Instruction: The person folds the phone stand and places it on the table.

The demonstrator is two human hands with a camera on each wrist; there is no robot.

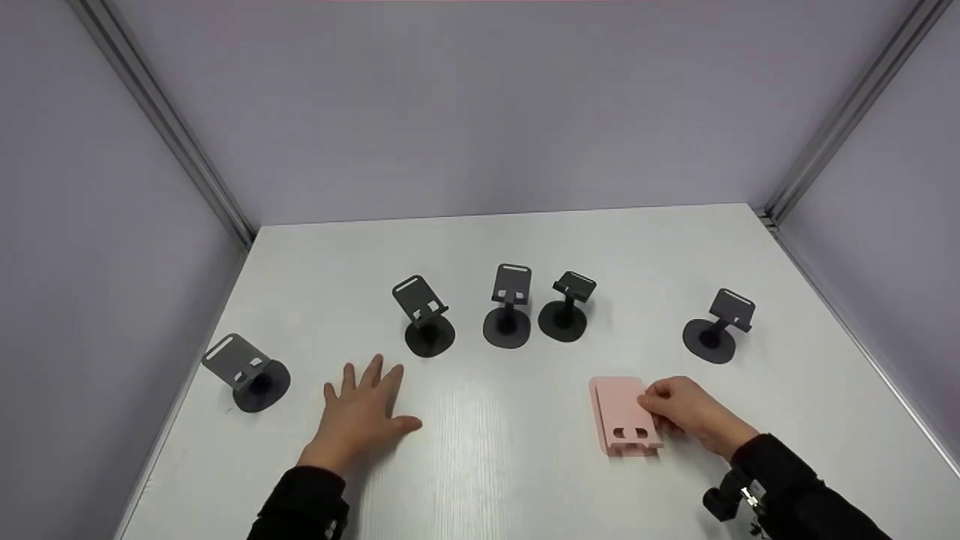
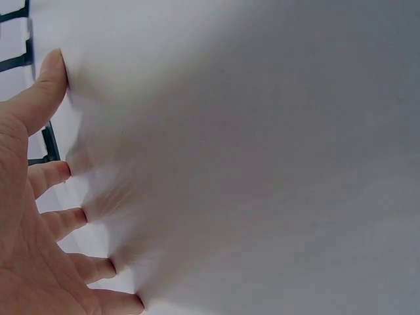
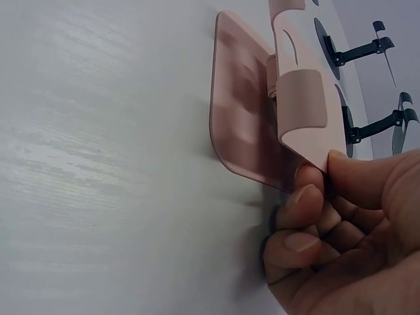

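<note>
fingers of the right hand [image 1: 694,412] pinch the top plate of the pink stand [image 1: 622,424], lying folded toward the table's [image 1: 487,465] near right edge; it looks like unfolding is underway. left hand [image 1: 364,412] rests flat, released, near the front edge. next likely needs the plate lifted upright. five dark stands [image 1: 506,307] line up behind.

no text, label, brand, number or sign can be read on anything here.
</note>
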